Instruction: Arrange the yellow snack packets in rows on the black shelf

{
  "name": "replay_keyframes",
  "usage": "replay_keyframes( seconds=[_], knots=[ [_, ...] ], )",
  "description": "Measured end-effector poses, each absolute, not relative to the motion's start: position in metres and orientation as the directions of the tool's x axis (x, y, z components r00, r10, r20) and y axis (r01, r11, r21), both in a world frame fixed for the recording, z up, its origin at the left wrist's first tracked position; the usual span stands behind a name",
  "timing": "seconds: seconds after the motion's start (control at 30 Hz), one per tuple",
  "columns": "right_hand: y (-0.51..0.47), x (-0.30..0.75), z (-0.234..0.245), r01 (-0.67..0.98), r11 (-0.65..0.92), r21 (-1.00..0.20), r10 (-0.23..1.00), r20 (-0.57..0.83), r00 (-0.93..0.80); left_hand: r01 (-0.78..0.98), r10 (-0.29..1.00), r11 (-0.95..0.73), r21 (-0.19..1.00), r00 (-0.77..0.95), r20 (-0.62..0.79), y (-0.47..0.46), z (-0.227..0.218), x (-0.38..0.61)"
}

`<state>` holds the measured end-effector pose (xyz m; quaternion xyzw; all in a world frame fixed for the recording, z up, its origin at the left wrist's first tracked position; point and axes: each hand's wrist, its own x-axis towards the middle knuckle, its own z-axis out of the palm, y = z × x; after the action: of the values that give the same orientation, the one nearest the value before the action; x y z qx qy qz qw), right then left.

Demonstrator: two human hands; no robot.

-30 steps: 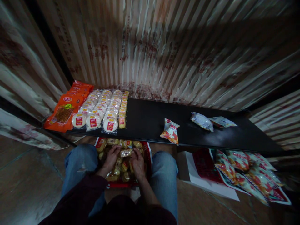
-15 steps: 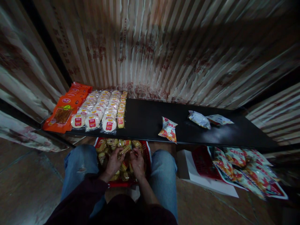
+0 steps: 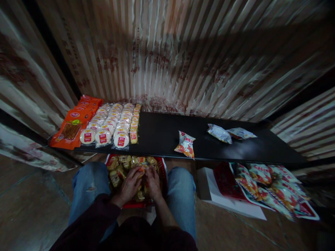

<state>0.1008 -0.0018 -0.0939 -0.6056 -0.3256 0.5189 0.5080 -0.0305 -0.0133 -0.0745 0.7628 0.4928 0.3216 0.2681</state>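
Observation:
Between my knees is a red basket (image 3: 165,174) filled with small yellow snacks in clear wrappers. My left hand (image 3: 131,184) is closed over the basket, its fingertips on one yellow wrapped snack (image 3: 142,168). From the other side, my right hand (image 3: 153,183) has its fingers closed on the same snack. The fingers partly hide it. On the black shelf (image 3: 159,136) just beyond, a row of similar yellow wrapped snacks (image 3: 134,127) runs front to back beside several rows of white round rice crackers (image 3: 121,139) in clear wrappers.
Orange snack packets (image 3: 70,127) overlap at the shelf's left end. One upright-printed chip bag (image 3: 185,144) lies near the front edge, with two silvery bags (image 3: 219,133) farther right. Below right, a tilted basket (image 3: 312,212) of chip bags rests on a white box (image 3: 209,184).
My left hand has shifted slightly right and its fingers now cover more of the snack, closer to my right hand. The view has moved slightly; the shelf goods are unchanged.

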Motion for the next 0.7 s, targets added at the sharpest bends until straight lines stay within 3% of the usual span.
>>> replay_keyframes(
  seconds=[0.17,0.33,0.53,0.7],
  knots=[
    [-0.001,0.101,-0.089,-0.225,-0.293,-0.929,0.901,-0.347,0.261,0.587,0.921,-0.374,0.717,0.322,0.217,-0.023,-0.075,-0.029],
    [-0.001,0.102,-0.087,-0.230,-0.257,-0.938,0.893,-0.322,0.314,0.550,0.967,-0.233,0.802,0.217,0.132,-0.025,-0.070,-0.028],
    [-0.001,0.103,-0.085,-0.233,-0.206,-0.950,0.930,-0.264,0.256,0.362,0.997,-0.033,0.932,0.080,0.004,-0.020,-0.072,-0.021],
    [-0.002,0.101,-0.082,-0.243,-0.223,-0.944,0.929,-0.281,0.240,0.269,0.998,0.062,0.961,0.012,-0.068,-0.015,-0.081,-0.017]
  ],
)
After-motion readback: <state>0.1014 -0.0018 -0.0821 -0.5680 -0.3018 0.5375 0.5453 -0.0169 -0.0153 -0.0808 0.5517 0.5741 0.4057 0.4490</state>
